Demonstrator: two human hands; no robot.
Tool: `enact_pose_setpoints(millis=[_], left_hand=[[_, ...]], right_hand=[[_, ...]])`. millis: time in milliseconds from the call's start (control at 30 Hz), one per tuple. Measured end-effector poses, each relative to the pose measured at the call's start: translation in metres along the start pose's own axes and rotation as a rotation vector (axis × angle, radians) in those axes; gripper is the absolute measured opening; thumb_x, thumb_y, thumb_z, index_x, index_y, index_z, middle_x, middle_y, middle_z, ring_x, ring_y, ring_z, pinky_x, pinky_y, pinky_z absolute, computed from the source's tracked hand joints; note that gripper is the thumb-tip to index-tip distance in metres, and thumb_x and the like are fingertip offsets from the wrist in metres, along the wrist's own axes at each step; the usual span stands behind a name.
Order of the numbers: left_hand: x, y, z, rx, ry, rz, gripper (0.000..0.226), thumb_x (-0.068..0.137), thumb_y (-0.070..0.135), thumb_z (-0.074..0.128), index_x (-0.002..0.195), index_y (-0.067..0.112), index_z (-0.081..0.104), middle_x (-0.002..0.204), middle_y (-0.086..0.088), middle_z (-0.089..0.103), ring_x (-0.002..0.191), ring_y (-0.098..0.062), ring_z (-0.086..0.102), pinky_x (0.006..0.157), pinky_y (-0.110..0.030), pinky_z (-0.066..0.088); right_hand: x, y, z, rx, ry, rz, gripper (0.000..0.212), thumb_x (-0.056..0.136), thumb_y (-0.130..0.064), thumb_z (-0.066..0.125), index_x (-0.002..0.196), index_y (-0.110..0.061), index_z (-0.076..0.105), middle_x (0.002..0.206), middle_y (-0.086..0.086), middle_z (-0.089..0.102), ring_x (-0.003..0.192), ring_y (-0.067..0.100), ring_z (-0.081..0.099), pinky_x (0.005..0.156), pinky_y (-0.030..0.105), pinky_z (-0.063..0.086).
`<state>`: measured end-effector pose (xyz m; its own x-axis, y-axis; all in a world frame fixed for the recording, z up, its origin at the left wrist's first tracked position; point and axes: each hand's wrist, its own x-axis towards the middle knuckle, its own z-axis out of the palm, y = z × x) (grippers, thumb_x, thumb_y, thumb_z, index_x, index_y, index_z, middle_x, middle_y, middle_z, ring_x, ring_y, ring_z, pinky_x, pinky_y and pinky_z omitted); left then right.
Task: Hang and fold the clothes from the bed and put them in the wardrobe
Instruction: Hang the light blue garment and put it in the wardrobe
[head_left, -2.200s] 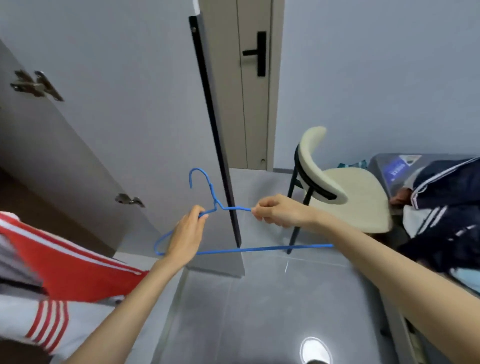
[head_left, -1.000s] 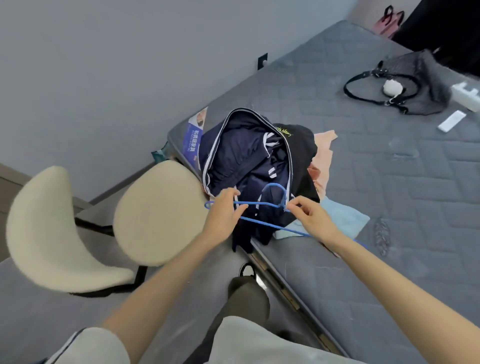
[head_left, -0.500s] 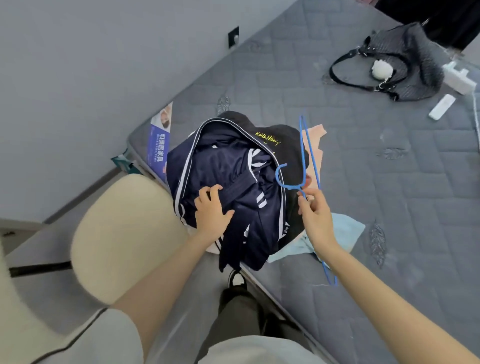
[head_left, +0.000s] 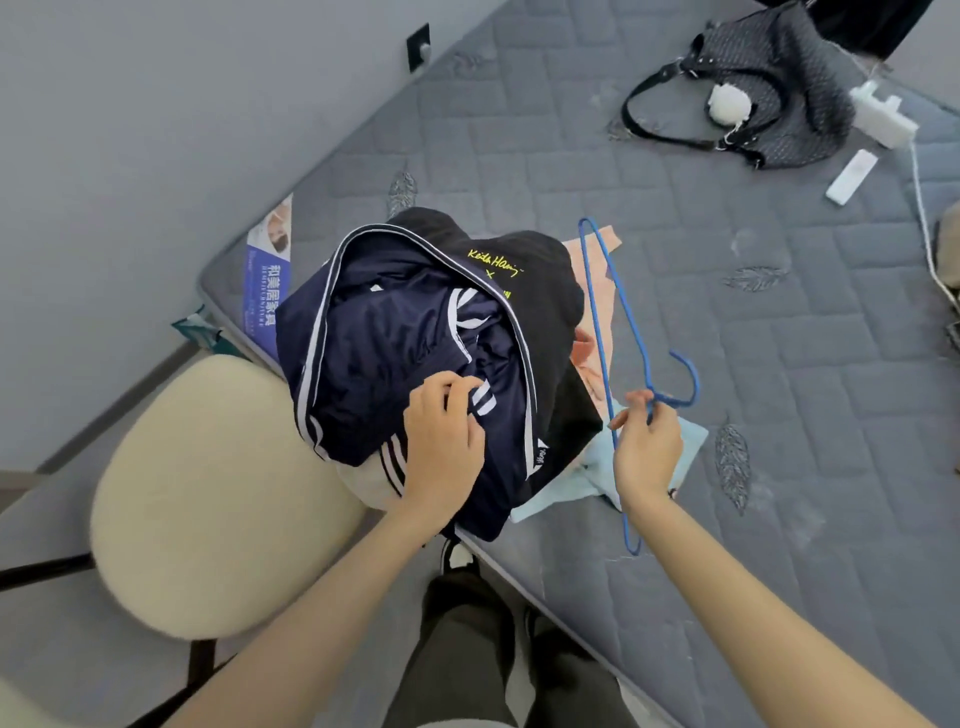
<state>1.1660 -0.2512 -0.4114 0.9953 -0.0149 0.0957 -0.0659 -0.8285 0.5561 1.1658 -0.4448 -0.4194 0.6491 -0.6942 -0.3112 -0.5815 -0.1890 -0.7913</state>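
Observation:
A heap of clothes lies at the corner of the grey quilted mattress (head_left: 779, 364). On top is a navy jacket with white stripes (head_left: 395, 338), over a black garment with yellow lettering (head_left: 535, 280). A peach piece (head_left: 587, 353) and a light blue piece (head_left: 571, 483) stick out underneath. My left hand (head_left: 441, 447) lies on the navy jacket with its fingertips curled into the fabric near the white stripes. My right hand (head_left: 647, 447) pinches the neck of a blue wire hanger (head_left: 618, 306), which stands on end just right of the heap.
A cream round-seated chair (head_left: 208, 493) stands close against the bed's corner at the left. A dark handbag (head_left: 774, 104), a white power strip (head_left: 883, 119) and a white remote (head_left: 852, 176) lie at the far side of the mattress. My legs stand between chair and bed.
I turned from the wardrobe door to the bed. My left hand let go of the hanger and went to the navy jacket; my right hand swung the hanger upright beside the heap.

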Motion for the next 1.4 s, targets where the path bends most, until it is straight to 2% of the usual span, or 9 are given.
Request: enact_pose_setpoints(millis=[133,200,333,567,767,833,967,1133,1400], left_hand=[[-0.009,0.045,0.035,0.067,-0.148,0.298,0.040,0.074,-0.002,0.064,0.112,0.012,0.066,0.113,-0.006,0.062,0.107,-0.028,0.058,0.089,-0.041,0.046],[-0.017,0.063,0.060,0.133,-0.259,0.391,0.039,0.075,0.004,0.064,0.113,0.014,0.067,0.118,-0.005,0.062,0.113,-0.026,0.057,0.097,-0.041,0.042],[-0.031,0.076,0.119,0.347,-0.545,0.364,0.053,0.087,0.011,0.052,0.138,0.018,0.042,0.148,-0.004,0.033,0.141,-0.026,0.023,0.113,-0.042,0.013],[-0.038,0.052,0.187,0.638,-0.663,0.292,0.080,0.089,0.015,0.053,0.153,0.022,0.005,0.161,-0.002,-0.001,0.148,-0.029,-0.006,0.117,-0.045,-0.004],[-0.033,0.030,0.210,0.688,-0.556,0.293,0.085,0.079,0.009,0.063,0.151,0.032,0.023,0.156,-0.006,0.024,0.147,-0.035,0.006,0.114,-0.042,-0.013],[-0.035,0.027,0.214,0.707,-0.505,0.287,0.080,0.076,0.006,0.065,0.147,0.030,0.036,0.150,-0.008,0.036,0.145,-0.037,0.016,0.116,-0.042,-0.005],[-0.036,0.026,0.217,0.723,-0.524,0.235,0.074,0.088,0.010,0.052,0.152,0.028,0.019,0.155,-0.007,0.023,0.147,-0.035,0.002,0.116,-0.041,-0.013],[-0.032,0.040,0.209,0.707,-0.573,0.155,0.083,0.090,0.007,0.048,0.152,0.036,0.002,0.156,-0.005,0.013,0.148,-0.032,-0.005,0.121,-0.040,-0.004],[-0.030,0.072,0.187,0.584,-0.704,-0.004,0.071,0.091,0.013,0.051,0.151,0.021,0.014,0.157,-0.014,0.011,0.147,-0.034,0.000,0.118,-0.044,0.011]], right_hand=[[0.021,0.021,-0.032,-0.088,0.088,-0.030,0.019,0.099,-0.014,0.037,0.097,-0.012,0.056,0.071,-0.009,0.062,0.071,0.016,0.052,0.083,0.038,0.041],[0.037,0.040,-0.048,-0.147,0.150,-0.010,0.019,0.096,-0.010,0.036,0.097,-0.017,0.054,0.074,-0.010,0.064,0.082,0.019,0.054,0.094,0.035,0.029],[0.074,0.087,-0.074,-0.288,0.204,0.019,0.022,0.094,-0.009,0.041,0.101,-0.012,0.062,0.088,0.009,0.066,0.103,0.034,0.051,0.089,0.035,0.021],[0.110,0.167,-0.056,-0.419,-0.352,-0.015,0.034,0.079,-0.011,0.071,0.109,-0.007,0.056,0.120,0.010,0.055,0.117,0.033,0.043,0.094,0.040,0.036],[0.141,0.194,0.000,-0.479,-0.722,-0.148,0.111,0.057,-0.019,0.090,0.148,-0.016,0.026,0.145,0.013,0.030,0.129,0.031,0.034,0.105,0.043,0.034],[0.151,0.204,0.009,-0.481,-0.716,-0.176,0.103,0.059,-0.021,0.088,0.144,-0.021,0.032,0.142,0.011,0.029,0.123,0.027,0.041,0.098,0.040,0.042],[0.157,0.214,0.000,-0.674,-0.591,-0.468,0.036,0.075,-0.023,0.071,0.106,-0.014,0.057,0.104,0.006,0.058,0.087,0.031,0.059,0.066,0.036,0.041],[0.149,0.187,-0.037,-0.242,-0.450,-0.133,0.020,0.069,-0.014,0.053,0.085,-0.026,0.048,0.069,-0.009,0.054,0.065,0.016,0.050,0.056,0.029,0.033],[0.151,0.128,-0.168,0.624,0.056,0.259,0.022,0.077,0.000,0.052,0.082,-0.021,0.058,0.078,-0.002,0.058,0.072,0.013,0.053,0.063,0.028,0.044]])
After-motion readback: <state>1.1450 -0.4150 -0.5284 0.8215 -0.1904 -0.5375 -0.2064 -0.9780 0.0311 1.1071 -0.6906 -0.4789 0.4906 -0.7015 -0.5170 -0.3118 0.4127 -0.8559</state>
